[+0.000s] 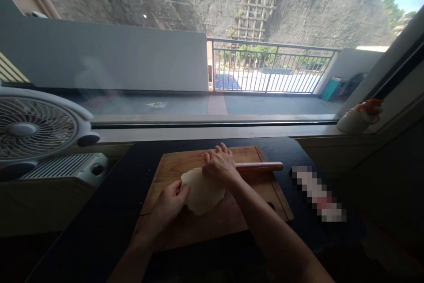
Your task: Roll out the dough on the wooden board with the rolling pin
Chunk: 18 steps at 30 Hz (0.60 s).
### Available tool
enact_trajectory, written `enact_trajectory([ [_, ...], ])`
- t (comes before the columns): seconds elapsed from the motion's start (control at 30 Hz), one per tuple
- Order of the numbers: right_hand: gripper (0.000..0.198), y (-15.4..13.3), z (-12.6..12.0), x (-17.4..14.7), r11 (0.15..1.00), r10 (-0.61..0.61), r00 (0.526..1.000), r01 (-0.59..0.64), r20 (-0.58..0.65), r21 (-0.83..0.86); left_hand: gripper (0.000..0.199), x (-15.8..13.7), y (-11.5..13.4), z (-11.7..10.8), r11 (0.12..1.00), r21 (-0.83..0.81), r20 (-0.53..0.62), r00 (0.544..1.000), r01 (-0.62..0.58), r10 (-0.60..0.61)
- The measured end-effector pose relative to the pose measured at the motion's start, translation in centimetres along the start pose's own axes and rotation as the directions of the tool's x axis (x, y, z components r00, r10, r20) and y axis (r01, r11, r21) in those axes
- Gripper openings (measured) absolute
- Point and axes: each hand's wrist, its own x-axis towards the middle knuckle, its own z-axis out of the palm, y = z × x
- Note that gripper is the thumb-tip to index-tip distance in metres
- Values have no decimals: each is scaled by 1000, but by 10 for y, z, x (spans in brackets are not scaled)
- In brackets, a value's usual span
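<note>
A flat, uneven round of pale dough (205, 194) lies on a wooden cutting board (168, 234). At its left edge, my left hand (172, 199) pinches the dough between thumb and fingers. My right hand (221, 164) rests over a wooden rolling pin (261, 167) at the dough's upper right edge, palm down with the fingers curved over it. The pin's right end sticks out past the hand, above the board; its left part is hidden under the hand.
The board lies on a black table (109, 212) by a window. A white fan (36, 128) stands at the left, beside a grey slatted case (66, 166). To the right lies a blurred-out item (318, 194). On the sill sits a white pot (354, 120) with something orange.
</note>
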Motion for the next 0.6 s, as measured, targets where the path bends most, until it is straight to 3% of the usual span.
enact_trajectory([
  [0.1, 41, 2, -2, 22, 1000, 25, 986, -25, 168, -5, 40, 5, -2, 1, 992, -125, 27, 999, 28, -25],
  [0.27, 44, -3, -4, -55, 976, -217, 976, 217, -3, 16, 55, 6, -6, 0, 988, -152, 54, 999, 1, 7],
  [0.33, 45, -5, -4, -69, 970, -242, 970, 242, -37, 6, 54, 6, -5, -1, 992, -121, 49, 998, -26, 33],
  [0.4, 45, -5, -2, -50, 980, -201, 979, 200, -33, -16, 52, 6, -2, -1, 994, -103, 57, 998, -36, 42],
  [0.53, 44, 0, 2, 23, 998, -47, 995, 51, 83, -49, 50, 7, -1, 0, 988, -154, 91, 996, -3, 17],
  [0.6, 45, -2, 2, 28, 998, -42, 992, 48, 121, -51, 53, 8, -5, 1, 979, -202, 99, 995, 16, 4],
])
